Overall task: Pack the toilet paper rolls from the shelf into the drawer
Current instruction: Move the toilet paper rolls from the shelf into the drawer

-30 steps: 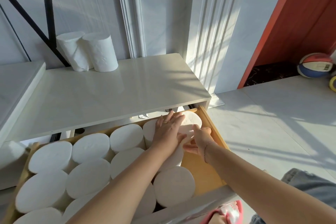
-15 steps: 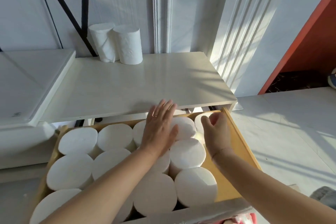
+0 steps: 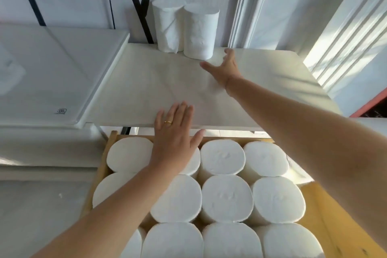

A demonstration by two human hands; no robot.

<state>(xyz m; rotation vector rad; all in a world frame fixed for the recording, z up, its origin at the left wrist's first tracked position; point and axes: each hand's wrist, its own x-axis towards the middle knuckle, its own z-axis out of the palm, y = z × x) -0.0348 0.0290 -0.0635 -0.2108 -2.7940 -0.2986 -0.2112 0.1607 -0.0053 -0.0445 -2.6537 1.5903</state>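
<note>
Two white toilet paper rolls stand upright at the back of the white shelf [image 3: 261, 81]: the left roll [image 3: 167, 25] and the right roll [image 3: 200, 31], touching each other. My right hand [image 3: 225, 68] is stretched over the shelf, fingers spread, just right of the right roll and holding nothing. My left hand [image 3: 174, 134], with a gold ring, lies flat and open on a roll at the shelf's front edge. Below, the wooden drawer [image 3: 335, 224] is pulled out and packed with several upright rolls [image 3: 226, 197].
A white glossy surface [image 3: 52, 73] sits left of the shelf, a little higher. Black metal bars [image 3: 137, 0] cross the wall behind the rolls. White moulded panels [image 3: 343, 33] rise at the right. A bare wooden strip lines the drawer's right side.
My right hand left the drawer and reached up across the shelf to the right roll. My left hand slid forward to the drawer's back row. The view shifted closer.
</note>
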